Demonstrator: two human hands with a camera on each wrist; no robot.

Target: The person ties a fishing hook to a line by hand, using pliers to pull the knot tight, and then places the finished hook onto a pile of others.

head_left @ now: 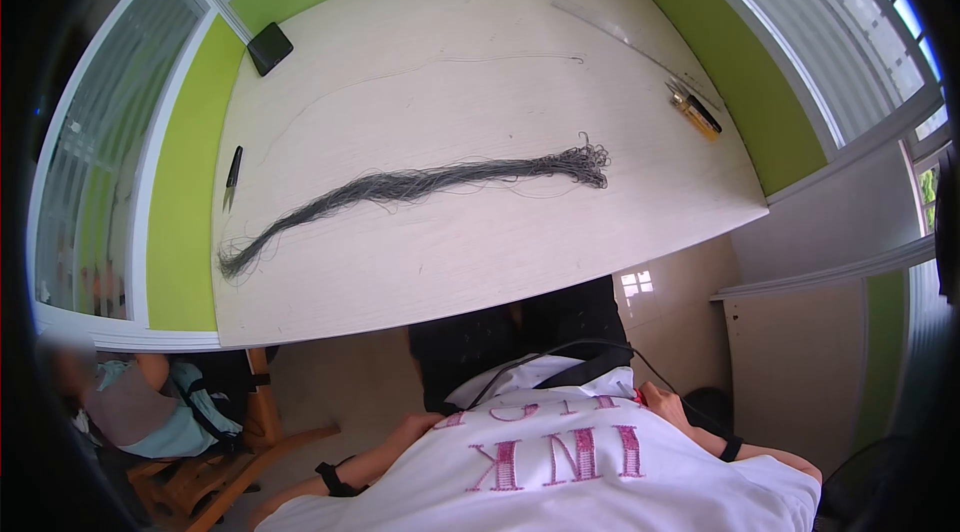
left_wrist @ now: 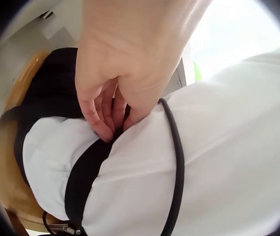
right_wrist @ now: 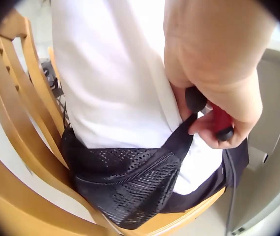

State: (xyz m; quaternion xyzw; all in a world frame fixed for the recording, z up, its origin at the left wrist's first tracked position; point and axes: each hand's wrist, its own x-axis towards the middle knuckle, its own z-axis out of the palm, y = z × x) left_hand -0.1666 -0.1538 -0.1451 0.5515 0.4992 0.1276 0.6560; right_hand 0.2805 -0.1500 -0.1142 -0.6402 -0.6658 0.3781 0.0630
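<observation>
The right hand (right_wrist: 233, 98) grips a red-and-black object (right_wrist: 220, 118) at the right side of the person's waist, fingers curled round it. In the right wrist view its red part slopes steeply downward, leaning a little right, and finishes in a black tip; a rounded black part shows just left of it. Palm and fingers cover the rest, so its full long axis cannot be told. A black mesh pouch (right_wrist: 130, 172) lies to the left in that view, its band rising to the hand.

The left hand (left_wrist: 130, 73) pinches a black strap (left_wrist: 87, 172) against the white shirt (left_wrist: 228, 147); the strap runs downward from the fingertips.

Beyond both hands, a bundle of wire (head_left: 400, 182) lies on the surface (head_left: 560, 247), its long axis running from near left to far right, curled ends at the right.
</observation>
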